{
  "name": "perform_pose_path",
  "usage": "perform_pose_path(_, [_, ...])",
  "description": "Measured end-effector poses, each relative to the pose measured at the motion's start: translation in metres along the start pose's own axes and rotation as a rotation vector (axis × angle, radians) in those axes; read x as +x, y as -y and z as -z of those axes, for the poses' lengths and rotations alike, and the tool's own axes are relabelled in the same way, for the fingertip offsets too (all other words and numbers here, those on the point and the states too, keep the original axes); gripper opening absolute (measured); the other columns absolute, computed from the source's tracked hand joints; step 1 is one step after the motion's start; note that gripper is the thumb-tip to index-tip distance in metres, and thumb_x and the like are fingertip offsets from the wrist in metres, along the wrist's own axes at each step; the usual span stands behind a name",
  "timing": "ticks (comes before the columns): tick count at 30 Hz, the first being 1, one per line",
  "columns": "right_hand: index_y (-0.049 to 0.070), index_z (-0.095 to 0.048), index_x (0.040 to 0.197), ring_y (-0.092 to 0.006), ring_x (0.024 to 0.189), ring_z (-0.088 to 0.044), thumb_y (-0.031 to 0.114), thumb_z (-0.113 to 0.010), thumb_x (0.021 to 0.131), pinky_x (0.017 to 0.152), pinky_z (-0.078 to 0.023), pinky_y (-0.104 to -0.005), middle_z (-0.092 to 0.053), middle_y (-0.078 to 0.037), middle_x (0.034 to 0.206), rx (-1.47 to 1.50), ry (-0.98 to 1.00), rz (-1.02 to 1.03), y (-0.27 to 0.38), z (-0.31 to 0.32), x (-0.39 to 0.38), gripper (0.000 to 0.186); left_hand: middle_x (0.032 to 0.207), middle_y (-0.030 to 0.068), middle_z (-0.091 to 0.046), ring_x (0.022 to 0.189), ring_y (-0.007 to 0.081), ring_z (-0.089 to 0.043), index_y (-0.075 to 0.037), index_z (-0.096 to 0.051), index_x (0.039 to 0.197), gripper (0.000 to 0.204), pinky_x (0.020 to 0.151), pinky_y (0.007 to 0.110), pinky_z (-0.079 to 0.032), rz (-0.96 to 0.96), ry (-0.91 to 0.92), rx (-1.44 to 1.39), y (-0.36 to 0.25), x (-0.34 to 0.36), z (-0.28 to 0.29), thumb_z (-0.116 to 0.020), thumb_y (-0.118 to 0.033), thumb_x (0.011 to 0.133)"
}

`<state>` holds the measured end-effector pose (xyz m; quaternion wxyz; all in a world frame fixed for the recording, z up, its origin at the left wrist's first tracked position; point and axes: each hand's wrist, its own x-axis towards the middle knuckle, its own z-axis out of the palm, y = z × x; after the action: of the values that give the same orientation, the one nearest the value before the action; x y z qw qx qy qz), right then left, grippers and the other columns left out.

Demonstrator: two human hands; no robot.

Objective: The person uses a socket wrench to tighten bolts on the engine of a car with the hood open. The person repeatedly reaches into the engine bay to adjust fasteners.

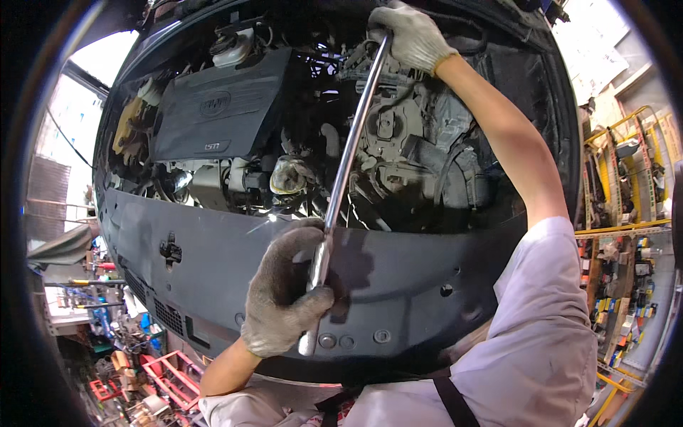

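A long chrome metal bar (351,156) runs diagonally over an open car engine bay. My left hand (284,299), in a dingy knit glove, grips the bar's lower part above the dark front panel (398,270). My right hand (413,39), in a pale knit glove, is closed around the upper end, at the back of the bay, where whatever the bar meets is hidden by the fingers. Beneath the bar are dusty engine parts (388,128), hoses and a black plastic engine cover (213,114) to the left.
Yellow-framed racks (640,228) with assorted parts and boxes stand at the right. At the lower left are a red metal frame (171,377) and cluttered tools, with a grey draped cloth (60,249) above them. The car's dark body edges border the bay.
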<state>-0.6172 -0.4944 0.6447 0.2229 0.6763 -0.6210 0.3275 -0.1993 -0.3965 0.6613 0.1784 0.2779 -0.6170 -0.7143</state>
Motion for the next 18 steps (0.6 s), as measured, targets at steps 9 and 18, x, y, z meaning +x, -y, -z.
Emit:
perform_pose_path(9, [0.001,-0.063,0.12,-0.0155,0.078,-0.06,0.009,-0.082,0.077,0.071,-0.053,-0.0276,-0.065,-0.005,0.094,0.2,-0.326,-0.219,0.16,0.17,-0.007,0.048,0.087,0.0027,-0.057,0.067,0.009,-0.054,0.0,-0.034,0.147,0.067,0.06,0.023,-0.045,0.111,0.233,-0.069,0.006,-0.091,-0.015,-0.068,-0.025,0.096])
perform_pose_path(18, [-0.008,-0.048,0.136,-0.0385,0.119,-0.059,0.014,-0.058,0.095,0.094,-0.055,-0.039,-0.058,-0.026,0.129,1.218,-0.575,-0.342,0.272,0.362,-0.132,0.047,0.108,0.0216,-0.066,0.097,0.0332,-0.067,-0.001,-0.04,0.145,0.06,0.086,0.037,-0.052,-0.417,0.485,0.342,0.083,-0.142,-0.092,-0.066,-0.013,0.092])
